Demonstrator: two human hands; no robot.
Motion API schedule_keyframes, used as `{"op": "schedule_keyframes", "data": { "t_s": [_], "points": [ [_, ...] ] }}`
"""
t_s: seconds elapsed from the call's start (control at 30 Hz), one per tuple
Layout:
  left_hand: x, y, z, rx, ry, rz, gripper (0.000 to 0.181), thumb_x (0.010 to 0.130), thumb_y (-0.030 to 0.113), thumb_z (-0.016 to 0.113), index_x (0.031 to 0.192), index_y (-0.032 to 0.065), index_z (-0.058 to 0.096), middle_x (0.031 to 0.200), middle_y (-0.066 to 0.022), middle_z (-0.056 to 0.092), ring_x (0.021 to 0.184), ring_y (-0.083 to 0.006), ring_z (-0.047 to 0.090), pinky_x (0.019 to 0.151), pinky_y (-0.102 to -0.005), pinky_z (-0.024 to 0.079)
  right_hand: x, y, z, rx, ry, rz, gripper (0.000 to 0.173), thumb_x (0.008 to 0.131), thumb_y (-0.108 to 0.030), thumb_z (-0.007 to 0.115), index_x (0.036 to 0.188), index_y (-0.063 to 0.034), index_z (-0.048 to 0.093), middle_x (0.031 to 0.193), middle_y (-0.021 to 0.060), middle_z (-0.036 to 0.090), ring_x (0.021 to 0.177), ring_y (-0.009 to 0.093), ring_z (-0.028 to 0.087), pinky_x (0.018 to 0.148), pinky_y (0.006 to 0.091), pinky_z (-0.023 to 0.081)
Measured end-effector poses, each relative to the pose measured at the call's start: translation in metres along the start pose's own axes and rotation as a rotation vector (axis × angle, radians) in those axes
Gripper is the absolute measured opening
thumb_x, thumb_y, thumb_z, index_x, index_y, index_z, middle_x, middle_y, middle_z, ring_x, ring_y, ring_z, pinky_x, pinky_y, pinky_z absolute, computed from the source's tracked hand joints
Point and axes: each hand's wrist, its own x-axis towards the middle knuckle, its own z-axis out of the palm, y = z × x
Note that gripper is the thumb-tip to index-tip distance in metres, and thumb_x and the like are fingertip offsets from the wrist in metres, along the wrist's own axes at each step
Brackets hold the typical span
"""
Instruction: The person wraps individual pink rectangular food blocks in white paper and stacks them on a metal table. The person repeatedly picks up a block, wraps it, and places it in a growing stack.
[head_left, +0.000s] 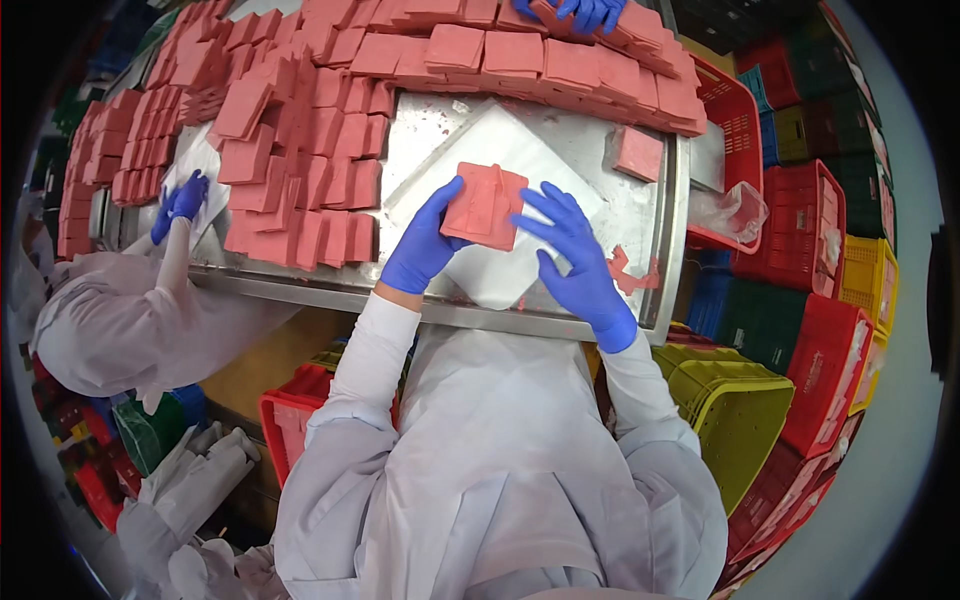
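Note:
My left hand (426, 244), in a blue glove, grips a small stack of pink square slices (486, 210), which look like processed meat, by its left edge. The top of the stack shows a raised, folded strip. My right hand (564, 251), also gloved in blue, is at the stack's right side with its fingers spread; whether the fingertips touch it I cannot tell. Beneath both hands lies a white sheet (487, 281), turned cornerwise on the metal table (420, 120). Torn pink scraps (634, 274) lie right of my right hand.
Rows of pink slices (514, 56) line the table's far side and left (330, 176). A wrapped pink block (637, 152) lies at right. Co-workers' gloved hands appear at the top (585, 11) and left (180, 202). Red crates (787, 217) and a yellow-green crate (739, 420) stand right.

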Motion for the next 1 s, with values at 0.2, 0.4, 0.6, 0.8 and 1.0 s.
{"op": "schedule_keyframes", "data": {
  "t_s": [0.2, 0.4, 0.6, 0.8, 1.0],
  "points": [
    [0.007, -0.027, 0.026, 0.167, -0.043, 0.12, 0.054, 0.094, 0.031, 0.055, 0.137, 0.0014, 0.042, 0.132, -0.0079, 0.052, 0.121, -0.0173, 0.051, 0.101, -0.0305, 0.041, -0.014, 0.016, 0.023, 0.241, 0.452, 0.489, 0.03, 0.079, -0.008, 0.071, 0.109, -0.0065, 0.067, 0.098, 0.0057, 0.061, 0.092, 0.019, 0.058, 0.081, 0.0317, 0.047],
    [0.004, -0.053, 0.046, 0.29, -0.017, 0.224, 0.056, 0.095, 0.029, 0.054, 0.141, 0.0016, 0.036, 0.136, -0.0089, 0.048, 0.123, -0.017, 0.049, 0.103, -0.0296, 0.039, -0.022, 0.013, 0.041, 0.051, 0.525, 0.426, 0.024, 0.076, -0.009, 0.075, 0.096, -0.0036, 0.063, 0.092, 0.0046, 0.058, 0.08, 0.014, 0.057, 0.072, 0.0275, 0.045],
    [0.007, -0.076, 0.04, 0.409, 0.076, 0.415, 0.051, 0.097, 0.024, 0.051, 0.141, 0.0026, 0.037, 0.135, -0.0086, 0.048, 0.124, -0.0153, 0.045, 0.104, -0.0288, 0.037, -0.034, 0.035, 0.052, 0.634, 0.53, 0.663, 0.018, 0.085, -0.008, 0.066, 0.101, -0.0023, 0.06, 0.09, 0.0031, 0.061, 0.083, 0.011, 0.059, 0.073, 0.0263, 0.048],
    [-0.003, -0.074, 0.04, 0.421, 0.047, 0.39, 0.049, 0.097, 0.022, 0.053, 0.14, 0.0032, 0.038, 0.135, -0.0084, 0.048, 0.123, -0.0153, 0.046, 0.104, -0.0289, 0.037, -0.037, 0.03, 0.036, 0.91, 0.475, 0.734, 0.017, 0.09, -0.018, 0.063, 0.099, -0.0037, 0.062, 0.087, -0.0006, 0.062, 0.078, 0.006, 0.056, 0.073, 0.0226, 0.046],
    [0.0, -0.074, 0.029, 0.355, 0.101, 0.375, 0.051, 0.097, 0.028, 0.052, 0.14, 0.0039, 0.039, 0.134, -0.0075, 0.048, 0.122, -0.0152, 0.048, 0.102, -0.0287, 0.039, -0.028, 0.018, 0.02, 0.816, 0.431, 0.689, 0.02, 0.091, -0.02, 0.063, 0.101, -0.0027, 0.064, 0.085, -0.0004, 0.063, 0.076, 0.006, 0.057, 0.07, 0.0215, 0.046]
  ]
}}
